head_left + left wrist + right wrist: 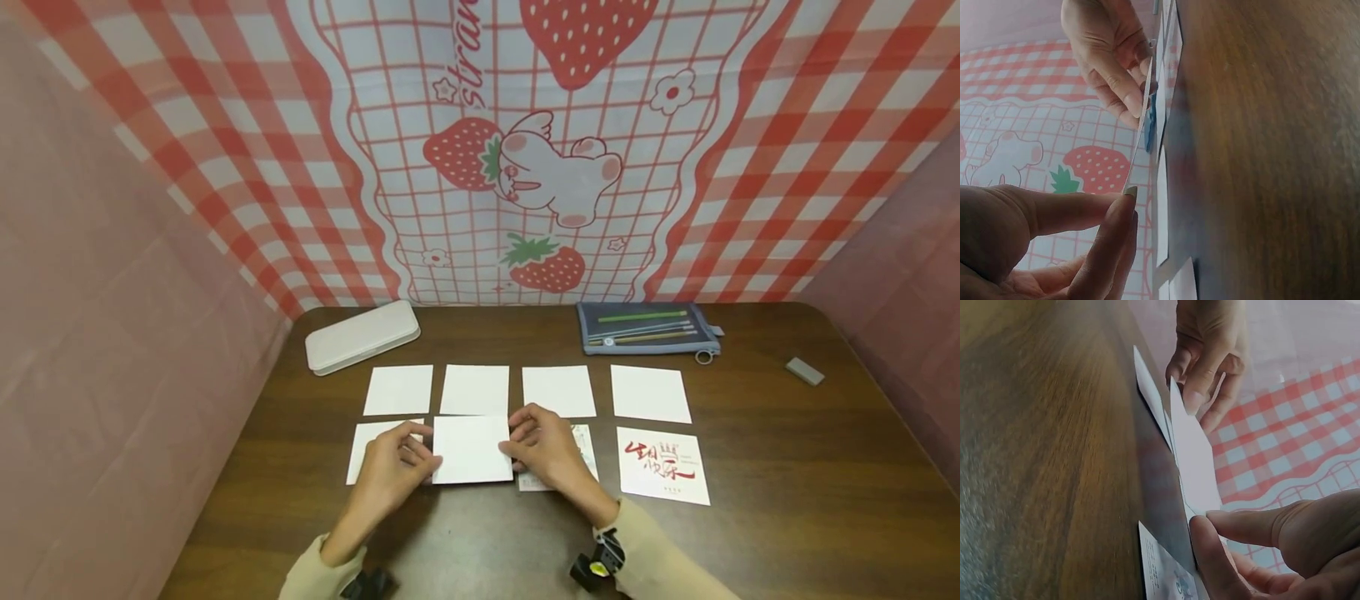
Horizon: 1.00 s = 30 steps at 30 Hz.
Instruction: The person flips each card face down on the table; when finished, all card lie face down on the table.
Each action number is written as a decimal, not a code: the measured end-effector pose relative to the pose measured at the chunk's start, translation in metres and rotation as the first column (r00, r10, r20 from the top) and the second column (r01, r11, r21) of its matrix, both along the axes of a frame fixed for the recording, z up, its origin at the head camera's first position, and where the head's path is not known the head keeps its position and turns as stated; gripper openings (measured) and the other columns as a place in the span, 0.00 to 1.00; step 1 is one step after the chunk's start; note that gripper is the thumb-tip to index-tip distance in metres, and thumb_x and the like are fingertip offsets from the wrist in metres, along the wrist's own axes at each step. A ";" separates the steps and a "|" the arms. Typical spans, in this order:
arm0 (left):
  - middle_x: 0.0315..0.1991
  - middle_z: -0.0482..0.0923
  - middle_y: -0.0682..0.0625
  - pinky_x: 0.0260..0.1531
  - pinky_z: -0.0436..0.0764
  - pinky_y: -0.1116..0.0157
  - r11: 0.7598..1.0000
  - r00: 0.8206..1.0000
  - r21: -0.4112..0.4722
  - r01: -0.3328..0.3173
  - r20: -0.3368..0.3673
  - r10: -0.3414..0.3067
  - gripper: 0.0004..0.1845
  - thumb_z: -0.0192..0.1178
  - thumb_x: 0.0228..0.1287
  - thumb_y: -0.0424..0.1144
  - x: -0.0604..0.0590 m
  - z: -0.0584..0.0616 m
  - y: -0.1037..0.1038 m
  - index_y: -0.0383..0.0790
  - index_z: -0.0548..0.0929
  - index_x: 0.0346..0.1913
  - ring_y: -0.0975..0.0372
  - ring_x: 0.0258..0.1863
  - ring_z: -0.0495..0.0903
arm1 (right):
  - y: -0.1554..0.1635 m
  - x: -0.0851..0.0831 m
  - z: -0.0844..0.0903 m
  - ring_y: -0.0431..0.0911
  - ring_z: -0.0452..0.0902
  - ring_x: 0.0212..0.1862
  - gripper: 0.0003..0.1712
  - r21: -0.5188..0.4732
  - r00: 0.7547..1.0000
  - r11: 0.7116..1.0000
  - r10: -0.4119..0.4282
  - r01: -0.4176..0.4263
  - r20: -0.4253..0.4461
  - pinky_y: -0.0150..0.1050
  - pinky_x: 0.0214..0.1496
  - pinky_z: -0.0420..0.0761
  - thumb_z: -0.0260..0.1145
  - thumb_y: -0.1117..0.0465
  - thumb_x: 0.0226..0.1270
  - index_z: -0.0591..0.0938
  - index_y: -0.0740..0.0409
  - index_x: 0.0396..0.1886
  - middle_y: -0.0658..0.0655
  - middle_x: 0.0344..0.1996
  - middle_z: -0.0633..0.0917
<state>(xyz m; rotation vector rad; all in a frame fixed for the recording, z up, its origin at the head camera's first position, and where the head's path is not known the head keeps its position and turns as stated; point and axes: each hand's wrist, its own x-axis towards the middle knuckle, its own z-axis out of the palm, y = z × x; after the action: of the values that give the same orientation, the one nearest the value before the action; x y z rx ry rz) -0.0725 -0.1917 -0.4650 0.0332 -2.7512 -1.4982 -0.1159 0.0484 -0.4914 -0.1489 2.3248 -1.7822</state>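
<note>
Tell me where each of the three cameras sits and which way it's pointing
Head: worn on the head, looking forward and down at the wooden table with its rows of cards; both hands and sleeves show.
Left wrist: low by the left hand, looking along the tabletop toward the right hand.
Right wrist: low by the right hand, looking back at the left hand.
Shared: all three show the white card both hands hold by its edges, lifted off the table.

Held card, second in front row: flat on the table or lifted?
Lifted: the white card is pinched at its side edges by left hand and right hand, clear of the table.
</note>
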 end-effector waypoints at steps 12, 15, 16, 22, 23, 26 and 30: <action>0.26 0.85 0.46 0.26 0.81 0.73 0.995 1.000 -0.103 0.010 -0.026 -0.013 0.19 0.77 0.49 0.25 -0.006 -0.009 0.001 0.29 0.87 0.47 0.63 0.23 0.84 | -0.006 -0.003 0.000 0.38 0.80 0.23 0.15 0.170 0.993 0.985 -0.013 0.033 -0.115 0.29 0.25 0.81 0.80 0.72 0.51 0.82 0.66 0.35 0.55 0.22 0.85; 0.26 0.85 0.46 0.28 0.80 0.73 0.991 0.999 -0.131 0.018 -0.026 -0.021 0.20 0.77 0.48 0.25 -0.008 -0.011 0.002 0.28 0.87 0.48 0.65 0.23 0.83 | -0.007 -0.003 0.001 0.37 0.79 0.22 0.15 0.211 0.992 0.976 -0.020 0.046 -0.126 0.28 0.27 0.79 0.81 0.71 0.51 0.82 0.64 0.34 0.53 0.21 0.85; 0.26 0.85 0.46 0.28 0.80 0.72 0.990 0.999 -0.138 0.022 -0.026 -0.026 0.21 0.77 0.48 0.25 -0.008 -0.011 0.003 0.28 0.87 0.48 0.65 0.22 0.82 | -0.007 -0.003 0.002 0.37 0.78 0.22 0.15 0.222 0.991 0.974 -0.021 0.050 -0.130 0.28 0.27 0.78 0.81 0.71 0.51 0.83 0.64 0.34 0.52 0.21 0.85; 0.27 0.85 0.46 0.27 0.81 0.72 0.986 0.999 -0.164 0.034 -0.017 -0.038 0.22 0.78 0.48 0.26 -0.009 -0.012 0.004 0.27 0.87 0.49 0.64 0.24 0.83 | -0.008 -0.002 0.001 0.36 0.78 0.22 0.15 0.242 0.989 0.969 -0.023 0.058 -0.145 0.28 0.28 0.77 0.82 0.70 0.50 0.83 0.64 0.34 0.51 0.21 0.85; 0.27 0.85 0.46 0.27 0.81 0.72 0.985 0.999 -0.168 0.036 -0.014 -0.039 0.22 0.78 0.48 0.26 -0.009 -0.013 0.004 0.27 0.87 0.49 0.64 0.25 0.83 | -0.008 -0.003 0.001 0.36 0.78 0.21 0.15 0.242 0.989 0.969 -0.021 0.056 -0.145 0.28 0.28 0.77 0.81 0.70 0.50 0.83 0.64 0.34 0.51 0.20 0.85; 0.27 0.85 0.46 0.28 0.82 0.71 0.982 0.999 -0.182 0.040 -0.004 -0.041 0.22 0.79 0.48 0.28 -0.010 -0.013 0.004 0.28 0.87 0.49 0.63 0.25 0.84 | -0.008 -0.003 0.000 0.35 0.77 0.20 0.15 0.255 0.988 0.966 -0.014 0.054 -0.154 0.29 0.27 0.76 0.82 0.70 0.50 0.83 0.63 0.34 0.51 0.20 0.85; 0.27 0.86 0.47 0.29 0.84 0.68 0.975 0.999 -0.216 0.043 0.000 -0.044 0.23 0.80 0.48 0.30 -0.011 -0.014 0.004 0.29 0.87 0.49 0.63 0.26 0.85 | -0.007 -0.003 0.002 0.35 0.76 0.21 0.14 0.274 0.987 0.961 0.005 0.040 -0.162 0.29 0.28 0.75 0.82 0.69 0.50 0.83 0.63 0.33 0.51 0.19 0.86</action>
<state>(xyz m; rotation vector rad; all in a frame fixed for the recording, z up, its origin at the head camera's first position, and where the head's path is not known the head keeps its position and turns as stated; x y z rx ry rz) -0.0831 -0.1877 -0.4788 -0.0333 -2.9110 -1.1955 -0.1191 0.0413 -0.4897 -0.2359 2.6676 -1.4804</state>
